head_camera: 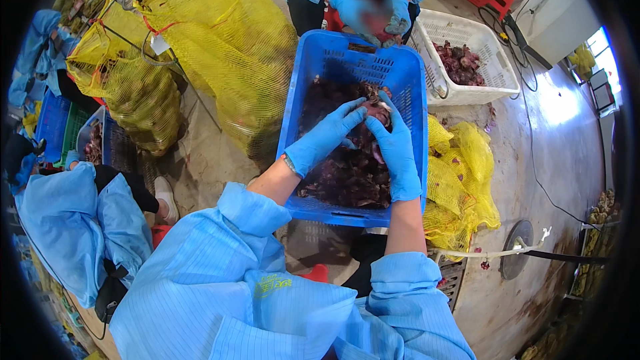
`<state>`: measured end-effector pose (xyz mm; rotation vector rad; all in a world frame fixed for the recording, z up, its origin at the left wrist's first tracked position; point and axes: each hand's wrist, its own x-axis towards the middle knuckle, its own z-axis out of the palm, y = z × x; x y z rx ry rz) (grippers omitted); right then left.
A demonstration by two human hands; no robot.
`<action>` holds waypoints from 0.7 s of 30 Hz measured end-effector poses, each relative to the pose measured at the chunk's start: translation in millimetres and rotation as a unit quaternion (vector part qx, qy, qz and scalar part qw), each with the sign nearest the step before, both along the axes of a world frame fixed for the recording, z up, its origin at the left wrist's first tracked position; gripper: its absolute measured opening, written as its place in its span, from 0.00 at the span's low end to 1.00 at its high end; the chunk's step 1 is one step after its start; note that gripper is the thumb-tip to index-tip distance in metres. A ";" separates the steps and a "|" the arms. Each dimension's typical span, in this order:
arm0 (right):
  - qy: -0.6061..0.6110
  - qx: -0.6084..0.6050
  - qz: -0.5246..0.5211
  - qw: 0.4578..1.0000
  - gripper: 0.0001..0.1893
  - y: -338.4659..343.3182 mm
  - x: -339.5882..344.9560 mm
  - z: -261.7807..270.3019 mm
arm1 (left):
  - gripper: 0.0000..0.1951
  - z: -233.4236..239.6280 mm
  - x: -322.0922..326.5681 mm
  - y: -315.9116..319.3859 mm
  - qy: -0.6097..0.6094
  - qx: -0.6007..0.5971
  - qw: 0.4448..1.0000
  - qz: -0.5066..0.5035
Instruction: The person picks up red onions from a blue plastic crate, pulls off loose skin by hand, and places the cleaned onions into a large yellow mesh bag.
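Both my hands wear blue gloves and are over a blue plastic crate (288, 130) in front of me. Between them they hold a reddish-purple, onion-like bulb (376, 112) with loose papery skin. My left hand (327, 132) grips it from the left with thumb and fingers. My right hand (397, 147) wraps its right side, the thumb at the near face. Below lies a dark heap of similar bulbs and skins (350, 185), partly in shadow. The right hand and forearm hide part of the crate's right wall.
Across from me, a co-worker's gloved hands (400, 15) hold a reddish item at the crate's far rim. A white crate (492, 67) with bulbs stands right, above yellow mesh bags (460, 175). Full yellow mesh sacks (235, 50) stand left, near a seated person (65, 225). Cables (532, 145) cross the floor.
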<state>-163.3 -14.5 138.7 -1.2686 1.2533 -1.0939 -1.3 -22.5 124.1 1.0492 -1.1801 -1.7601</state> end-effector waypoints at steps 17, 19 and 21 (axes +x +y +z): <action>-0.218 0.009 -0.133 0.967 0.14 -4.9 4.6 -15.3 | 0.29 -28.1 -9.3 8.6 0.204 0.178 0.960 0.075; -0.295 0.037 -0.139 0.945 0.15 -2.8 -0.2 -14.1 | 0.29 -22.3 -13.9 7.4 0.265 0.208 0.937 0.095; -0.497 0.116 -0.117 0.852 0.14 -8.2 -20.1 -33.5 | 0.29 -25.0 -14.7 0.7 0.325 0.237 0.909 0.112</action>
